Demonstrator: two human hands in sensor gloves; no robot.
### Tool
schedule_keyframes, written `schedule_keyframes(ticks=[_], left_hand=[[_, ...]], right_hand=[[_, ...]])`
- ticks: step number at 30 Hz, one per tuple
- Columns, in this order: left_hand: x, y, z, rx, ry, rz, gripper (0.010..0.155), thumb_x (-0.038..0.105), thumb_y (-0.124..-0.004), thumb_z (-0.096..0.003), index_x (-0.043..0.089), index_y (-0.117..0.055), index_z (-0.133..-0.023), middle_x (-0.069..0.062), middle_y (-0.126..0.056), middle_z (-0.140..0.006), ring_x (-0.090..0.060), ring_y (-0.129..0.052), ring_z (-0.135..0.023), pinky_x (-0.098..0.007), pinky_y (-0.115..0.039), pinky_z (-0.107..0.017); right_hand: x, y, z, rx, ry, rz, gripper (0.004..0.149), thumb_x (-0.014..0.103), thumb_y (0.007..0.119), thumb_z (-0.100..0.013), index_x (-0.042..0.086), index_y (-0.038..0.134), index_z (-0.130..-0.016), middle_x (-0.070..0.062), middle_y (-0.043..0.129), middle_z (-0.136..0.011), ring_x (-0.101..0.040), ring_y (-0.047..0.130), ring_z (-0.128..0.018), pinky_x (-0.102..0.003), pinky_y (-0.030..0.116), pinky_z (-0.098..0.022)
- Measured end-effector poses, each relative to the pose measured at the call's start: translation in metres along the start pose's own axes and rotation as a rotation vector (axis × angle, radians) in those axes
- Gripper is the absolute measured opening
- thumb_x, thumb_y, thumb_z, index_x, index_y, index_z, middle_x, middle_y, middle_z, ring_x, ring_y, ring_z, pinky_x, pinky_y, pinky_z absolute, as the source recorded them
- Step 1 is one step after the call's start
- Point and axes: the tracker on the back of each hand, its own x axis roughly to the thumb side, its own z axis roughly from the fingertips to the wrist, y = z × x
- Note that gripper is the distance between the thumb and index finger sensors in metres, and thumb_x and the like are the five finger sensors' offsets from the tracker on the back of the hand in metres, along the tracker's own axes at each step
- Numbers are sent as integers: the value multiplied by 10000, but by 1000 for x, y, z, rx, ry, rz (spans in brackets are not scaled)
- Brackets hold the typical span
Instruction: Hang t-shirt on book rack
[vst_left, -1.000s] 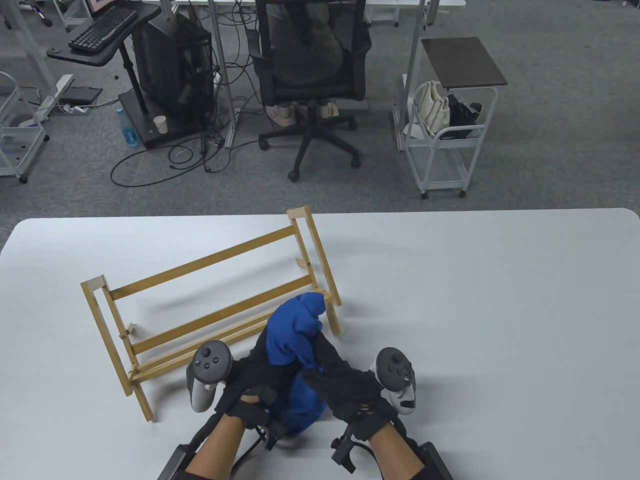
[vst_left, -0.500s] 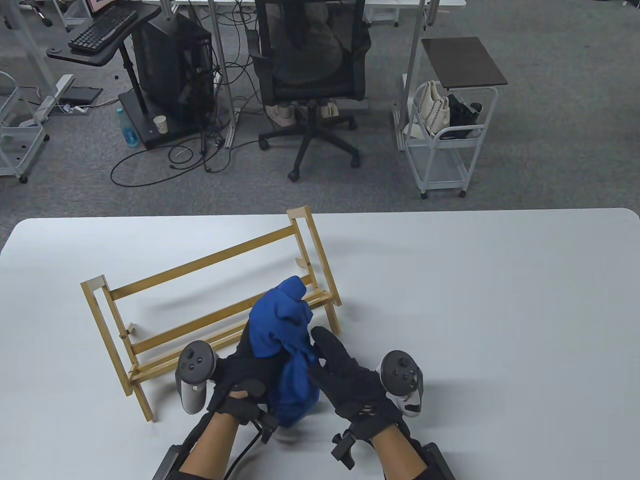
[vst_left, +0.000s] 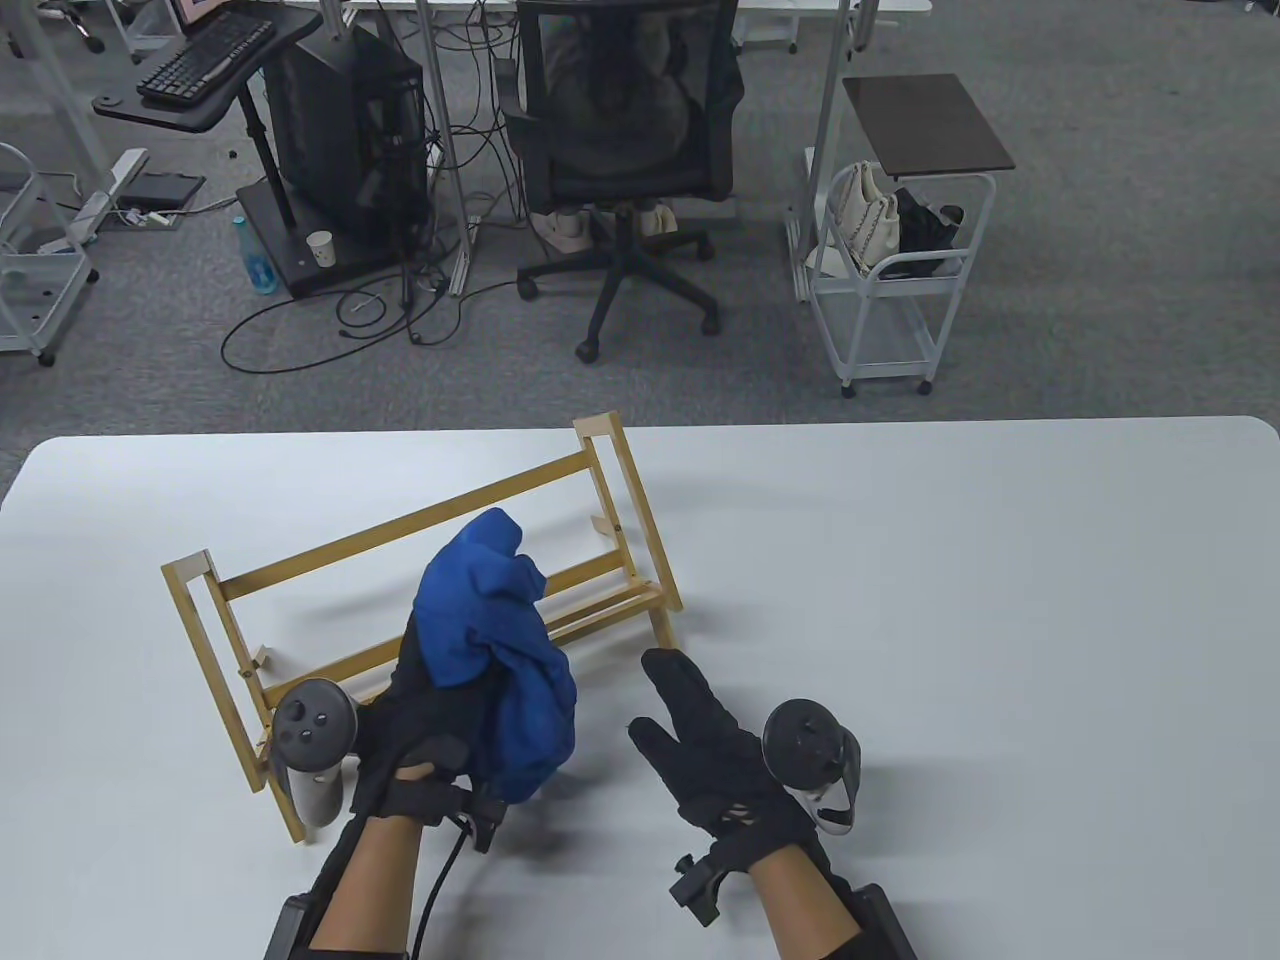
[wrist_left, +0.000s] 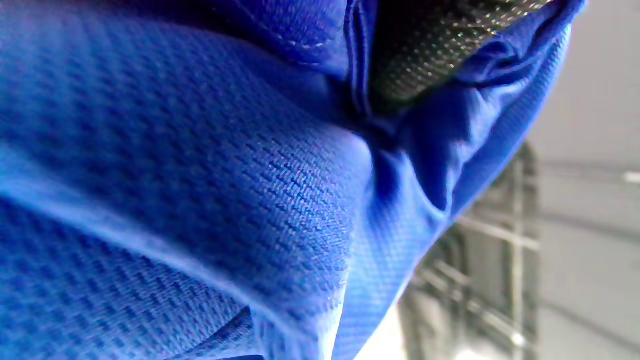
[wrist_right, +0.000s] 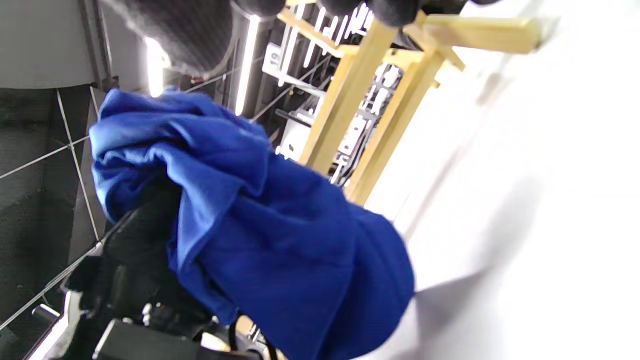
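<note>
T-shirt (vst_left: 495, 650), bunched blue mesh-knit, over slatted wooden rack (vst_left: 420, 600).

A royal-blue t-shirt (vst_left: 495, 655), its knit showing a fine mesh weave pattern up close, sits at about 7 o'clock on a plain white table (vst_left: 960, 620). The book rack (vst_left: 330, 600) at 9 o'clock is pale honey-yellow wood, unpainted. Both hands wear black gloves: the left hand (vst_left: 425, 720) under the blue cloth, the right hand (vst_left: 715, 745) at 6 o'clock. The tracker on the left (vst_left: 312, 735) is dark grey over light grey; the one on the right (vst_left: 812, 765) is black with a white lower part. Beyond the table, at 12 o'clock, the carpet (vst_left: 1100, 280) is speckled grey, the office chair (vst_left: 630, 130) black, and the cart (vst_left: 885, 290) at 1 o'clock white with a dark brown top.
</note>
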Motion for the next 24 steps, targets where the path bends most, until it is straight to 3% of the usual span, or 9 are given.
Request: schedule_keyframes(ticks=[10, 24], left_hand=[[28, 57, -1, 214, 82, -211, 735, 438, -806, -590, 429, -305, -1128, -70, -730, -1031, -250, -966, -741, -387, -884, -550], [65, 99, -18, 381, 258, -427, 734, 443, -813, -582, 420, -325, -1129, -72, -755, -1016, -241, -985, -714, -383, -892, -534]], right_hand=[[-8, 0, -1, -6, 48, 51, 644, 436, 710, -615, 254, 400, -1150, -239, 332, -1148, -521, 421, -1043, -740, 451, -681], [-5, 8, -1, 11, 57, 140, 652, 446, 703, -617, 249, 389, -1153, -243, 317, -1148, -527, 349, -1050, -750, 416, -678]])
